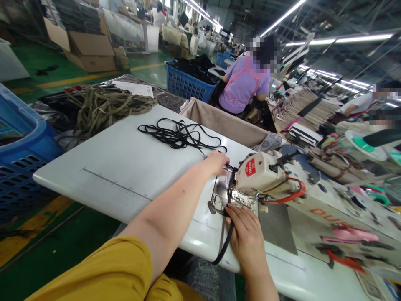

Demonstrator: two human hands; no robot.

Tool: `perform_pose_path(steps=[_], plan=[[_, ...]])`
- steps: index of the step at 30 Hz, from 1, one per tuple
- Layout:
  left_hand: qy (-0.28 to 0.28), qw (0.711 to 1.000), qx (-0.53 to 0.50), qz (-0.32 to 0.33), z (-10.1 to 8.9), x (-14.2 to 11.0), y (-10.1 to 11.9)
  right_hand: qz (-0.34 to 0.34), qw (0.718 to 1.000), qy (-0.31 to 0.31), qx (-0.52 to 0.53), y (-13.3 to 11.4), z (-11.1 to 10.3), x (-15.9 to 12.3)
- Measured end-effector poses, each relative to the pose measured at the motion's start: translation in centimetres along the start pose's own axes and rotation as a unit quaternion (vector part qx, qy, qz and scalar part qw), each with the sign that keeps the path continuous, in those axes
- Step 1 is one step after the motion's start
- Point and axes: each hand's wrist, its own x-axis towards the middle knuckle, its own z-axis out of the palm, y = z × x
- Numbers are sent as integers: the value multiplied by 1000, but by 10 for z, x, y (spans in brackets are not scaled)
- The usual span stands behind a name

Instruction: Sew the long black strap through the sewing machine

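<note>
A long black strap (224,248) runs over the table's front edge and up through the sewing machine (250,171), across its metal plate (221,193). On the near side of the plate, my right hand (246,228) has its fingers closed on the strap. My left hand (217,162) reaches past the machine head to the far side of the plate. Its fingers look curled around the strap there, though the fingertips are partly hidden. Beyond the left hand, a loose tangle of thin black cord (178,136) lies on the white table (115,167).
A pile of olive straps (103,104) lies behind the table. Blue crates stand at left (19,138) and behind (188,81). A beige fabric bin (225,125) adjoins the table's far edge. A co-worker in purple (242,83) sits beyond it. Stacked beige pieces (310,108) are at right.
</note>
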Motion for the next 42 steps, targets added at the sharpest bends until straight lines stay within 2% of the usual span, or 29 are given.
perform_pose_path(steps=[4,11,15,34,42], plan=[[22,999,17,-18,-1,6,-13,11,1000,-5,4,-2,-1,1],[120,983,105,-88,-31,1,-19,14,1000,-6,11,-4,-2,3],[147,974,122,-122,-41,-3,-18,18,1000,-8,14,-5,-2,2],[268,925,115,-243,-74,-17,-28,11,1000,-4,11,-3,-1,1],[323,900,114,-271,-78,-22,-28,16,1000,-8,15,-3,-1,1]])
